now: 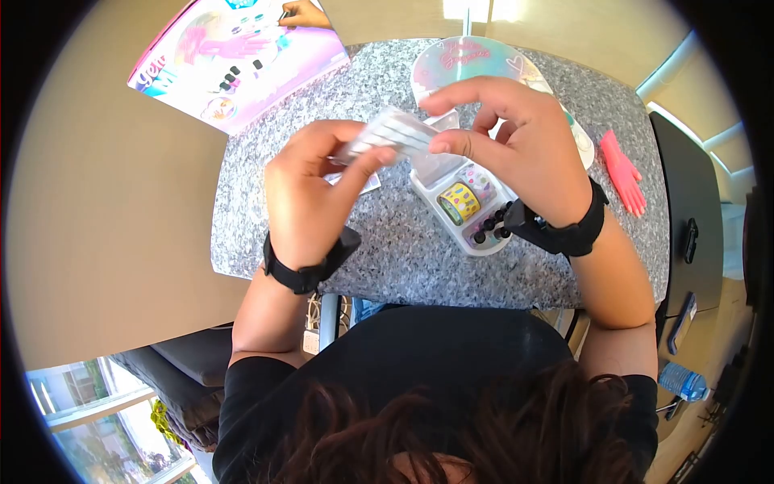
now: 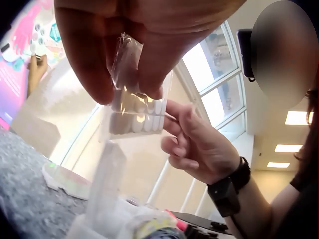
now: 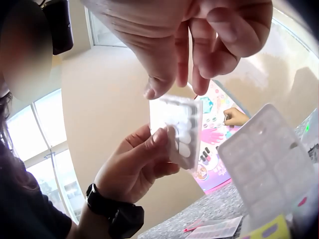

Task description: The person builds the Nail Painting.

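Note:
My left hand [image 1: 302, 194] grips a thin clear plastic pack of white false nails [image 1: 395, 133] between thumb and fingers, up above the table. Rows of pale oval nails [image 2: 139, 119] show through the plastic in the left wrist view. Opposite it, my right hand [image 1: 524, 145] is raised with loosely bent fingers, the thumb tip right at the pack's edge and the index finger held away. Below the hands stands an open clear compartment case [image 1: 442, 216], its lid [image 3: 266, 159] tipped up. Inside are a yellow patterned roll [image 1: 459, 202] and several small black-topped items [image 1: 481, 237].
A pink printed carton [image 1: 274, 68] stands at the back left of the speckled grey table [image 1: 379, 250]. Behind the case lies a rounded, colourful board [image 1: 463, 68]. A pink model hand [image 1: 622, 173] rests at the right; a printed sheet [image 3: 214, 229] lies left of the case.

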A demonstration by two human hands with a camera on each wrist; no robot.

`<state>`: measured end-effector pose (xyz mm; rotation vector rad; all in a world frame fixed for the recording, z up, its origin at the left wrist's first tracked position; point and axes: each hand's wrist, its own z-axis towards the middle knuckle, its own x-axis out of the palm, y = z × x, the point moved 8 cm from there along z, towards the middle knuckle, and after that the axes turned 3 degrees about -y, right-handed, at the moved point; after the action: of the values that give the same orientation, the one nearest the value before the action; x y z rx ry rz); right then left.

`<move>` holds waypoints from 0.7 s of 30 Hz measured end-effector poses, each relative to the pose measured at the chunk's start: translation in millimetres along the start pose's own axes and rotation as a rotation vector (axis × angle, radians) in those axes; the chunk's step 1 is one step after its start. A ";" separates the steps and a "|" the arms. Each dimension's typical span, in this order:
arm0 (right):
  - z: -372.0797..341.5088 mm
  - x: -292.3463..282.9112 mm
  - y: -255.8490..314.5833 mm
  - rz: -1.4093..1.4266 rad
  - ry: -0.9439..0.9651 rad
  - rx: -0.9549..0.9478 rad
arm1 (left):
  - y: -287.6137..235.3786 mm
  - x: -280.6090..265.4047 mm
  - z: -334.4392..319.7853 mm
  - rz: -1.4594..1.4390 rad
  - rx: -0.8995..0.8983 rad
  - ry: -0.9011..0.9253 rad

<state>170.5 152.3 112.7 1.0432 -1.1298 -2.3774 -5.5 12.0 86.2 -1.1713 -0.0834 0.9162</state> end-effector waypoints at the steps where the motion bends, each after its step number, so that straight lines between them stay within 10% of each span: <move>1: -1.2 1.1 5.8 0.055 -0.011 -0.086 | -7.4 5.0 -3.1 -0.062 0.007 0.024; 11: -5.7 15.7 6.1 0.068 0.149 -0.079 | 0.3 8.7 -10.0 -0.037 -0.043 0.113; 21: 5.5 1.4 -40.1 -0.301 0.120 -0.176 | 89.3 -33.0 9.1 0.794 0.082 0.266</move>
<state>166.7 180.2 83.6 1.3525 -0.7495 -2.5420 -82.6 4.7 30.1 -1.2518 0.6721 1.4202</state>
